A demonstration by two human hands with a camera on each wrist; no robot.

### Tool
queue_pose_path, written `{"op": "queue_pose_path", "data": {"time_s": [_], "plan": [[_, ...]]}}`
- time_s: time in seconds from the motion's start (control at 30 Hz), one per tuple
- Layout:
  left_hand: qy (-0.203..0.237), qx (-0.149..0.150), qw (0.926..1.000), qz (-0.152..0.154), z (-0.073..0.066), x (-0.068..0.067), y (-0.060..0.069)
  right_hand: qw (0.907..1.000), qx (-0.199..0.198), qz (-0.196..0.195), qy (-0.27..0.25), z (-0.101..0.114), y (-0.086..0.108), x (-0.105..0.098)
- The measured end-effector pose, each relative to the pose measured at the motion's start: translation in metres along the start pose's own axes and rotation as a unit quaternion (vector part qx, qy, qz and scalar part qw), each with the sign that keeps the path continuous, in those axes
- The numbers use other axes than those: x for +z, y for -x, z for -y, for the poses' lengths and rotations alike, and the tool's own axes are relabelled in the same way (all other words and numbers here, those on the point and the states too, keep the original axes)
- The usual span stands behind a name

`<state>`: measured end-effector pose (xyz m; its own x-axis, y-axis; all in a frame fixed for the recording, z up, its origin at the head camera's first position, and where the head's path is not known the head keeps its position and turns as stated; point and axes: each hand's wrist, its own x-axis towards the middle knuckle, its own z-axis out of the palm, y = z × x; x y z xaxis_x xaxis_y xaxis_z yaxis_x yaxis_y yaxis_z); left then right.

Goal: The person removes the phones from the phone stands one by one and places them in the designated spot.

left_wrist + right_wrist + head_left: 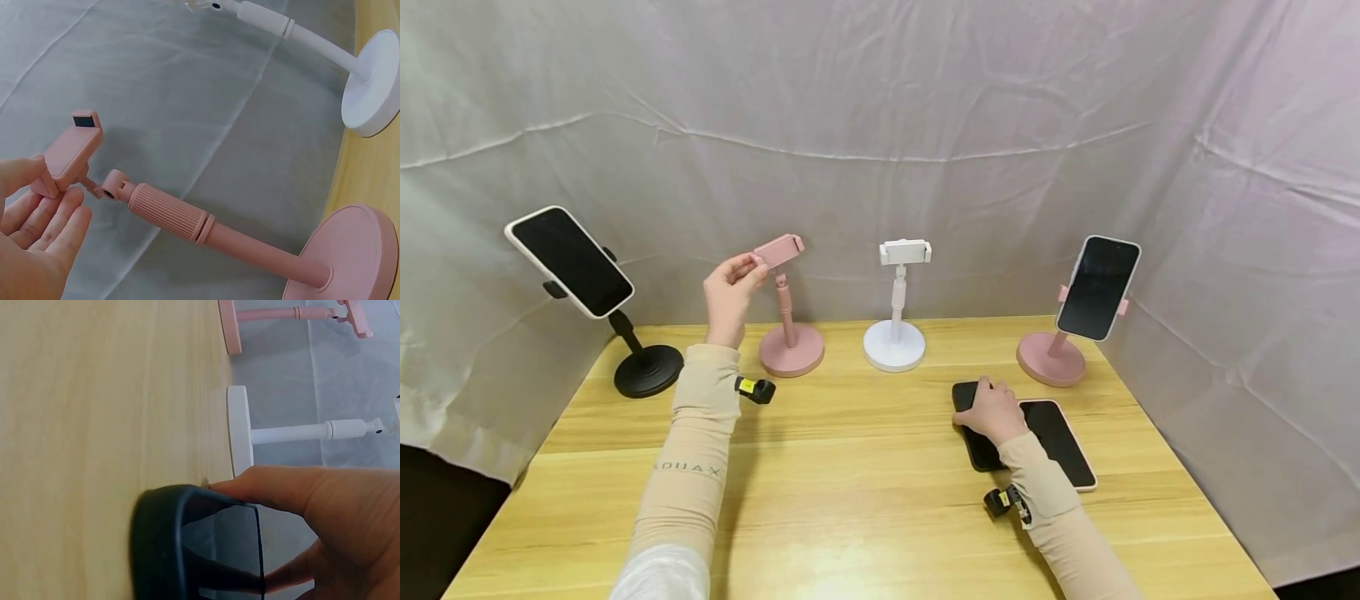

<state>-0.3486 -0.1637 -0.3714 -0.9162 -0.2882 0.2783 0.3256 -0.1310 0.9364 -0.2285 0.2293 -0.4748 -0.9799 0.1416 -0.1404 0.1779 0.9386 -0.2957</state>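
My left hand (730,292) pinches the left end of the clamp (778,250) on a pink stand whose round base (792,351) rests on the table. In the left wrist view, thumb and fingers hold the clamp's near jaw, and the clamp (72,150) is tilted. My right hand (992,412) grips a black phone (982,450) by its sides near the top end, the thumb on one edge and fingers on the other. The right wrist view shows the dark phone (159,544) close up. Beside it lies a pink-edged phone (1060,442), partly under the right wrist.
A white stand (895,346) with an unoccupied clamp stands at the back middle. On the left, a black stand (649,371) holds a white-edged phone (572,262); on the right, another pink stand (1051,359) holds a phone (1098,287). Grey cloth (850,100) hangs behind the table.
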Motion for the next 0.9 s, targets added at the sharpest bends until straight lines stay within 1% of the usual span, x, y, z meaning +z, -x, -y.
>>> {"op": "queue_pose_path", "data": {"time_s": [0.33,0.43,0.63,0.73,0.9], "plan": [[-0.013,-0.024,0.9996,-0.002,-0.005,0.001,0.006,1.0,-0.006,-0.004,0.007,0.0,0.003,0.0],[-0.009,-0.027,0.9996,0.001,-0.007,0.001,0.009,0.9999,-0.009,-0.006,0.009,0.0,0.004,0.001],[-0.011,-0.032,0.9993,0.015,-0.01,0.0,0.02,0.9998,-0.011,-0.005,0.015,-0.002,0.003,0.002],[-0.017,-0.029,0.9992,0.023,-0.011,0.001,0.025,0.9998,-0.012,-0.002,0.016,-0.003,0.003,0.001],[-0.01,-0.027,0.9993,0.025,-0.011,0.002,0.034,0.9999,-0.01,0.006,0.009,-0.007,0.003,-0.001]]}}
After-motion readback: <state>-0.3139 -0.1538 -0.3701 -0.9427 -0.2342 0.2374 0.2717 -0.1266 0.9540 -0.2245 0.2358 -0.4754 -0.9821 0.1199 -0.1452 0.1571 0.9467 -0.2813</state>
